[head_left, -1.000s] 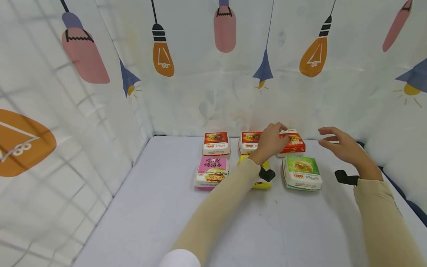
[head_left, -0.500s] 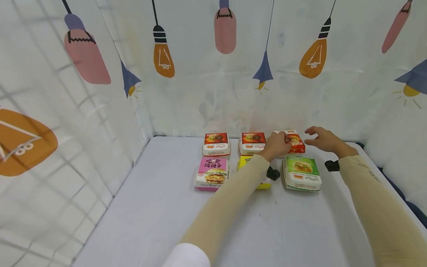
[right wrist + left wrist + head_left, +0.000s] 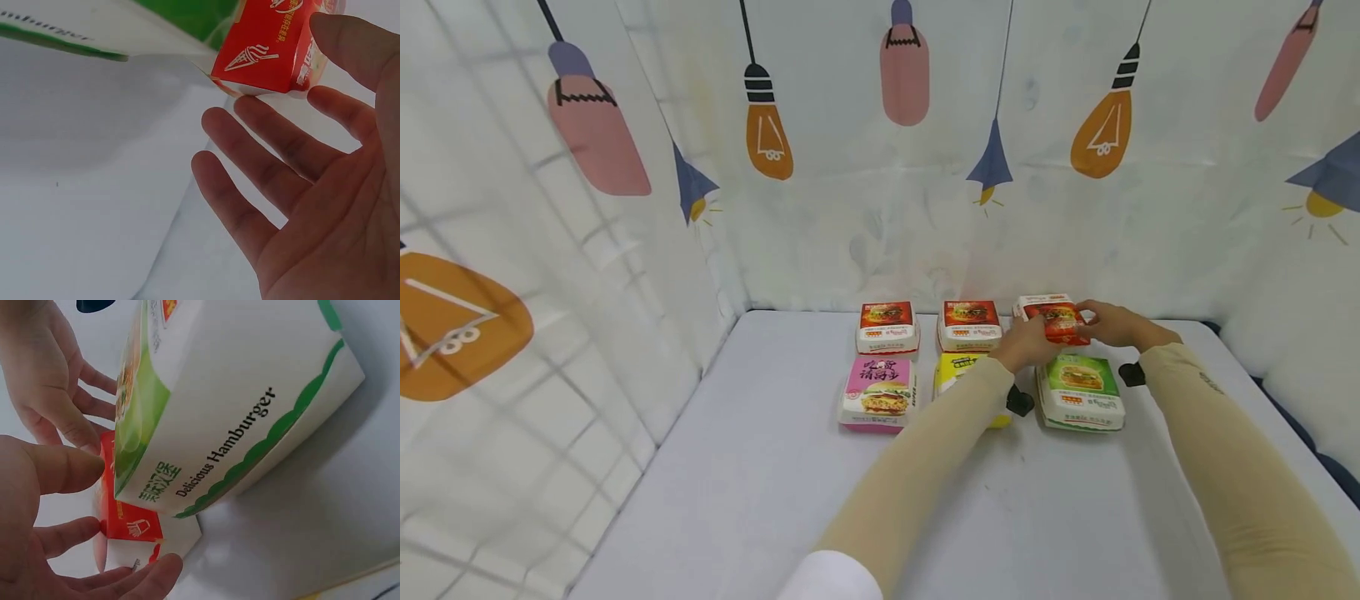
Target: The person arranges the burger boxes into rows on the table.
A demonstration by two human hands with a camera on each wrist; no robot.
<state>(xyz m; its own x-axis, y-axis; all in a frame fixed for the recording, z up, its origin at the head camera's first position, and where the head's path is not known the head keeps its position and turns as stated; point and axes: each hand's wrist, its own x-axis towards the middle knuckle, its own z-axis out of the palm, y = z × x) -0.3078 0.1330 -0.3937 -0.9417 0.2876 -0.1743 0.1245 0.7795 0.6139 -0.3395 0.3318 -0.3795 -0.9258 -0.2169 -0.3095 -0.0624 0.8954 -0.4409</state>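
In the head view, a red-and-white hamburger box (image 3: 1051, 318) lies at the back right of the table between both hands. My left hand (image 3: 1028, 343) reaches to its near left side. In the left wrist view, the thumb (image 3: 69, 470) is at the red lid and the spread fingers lie along the side. My right hand (image 3: 1116, 325) comes from the right. In the right wrist view, its thumb (image 3: 350, 47) overlaps the lid edge and its forefinger is near the corner; the other fingers are extended, apart from the box. A green-and-white hamburger box (image 3: 1081, 392) sits just in front.
Two more red-and-white boxes (image 3: 887, 327) stand along the back edge to the left. A pink-topped box (image 3: 877, 392) lies in front of them; beside it a yellow box (image 3: 951, 367) is partly hidden by the left forearm. A printed curtain (image 3: 850, 208) hangs behind the table (image 3: 737, 467).
My right hand has moved left to the red box. My left hand has come down and closer at the box's near left side. The other boxes have stayed in place.
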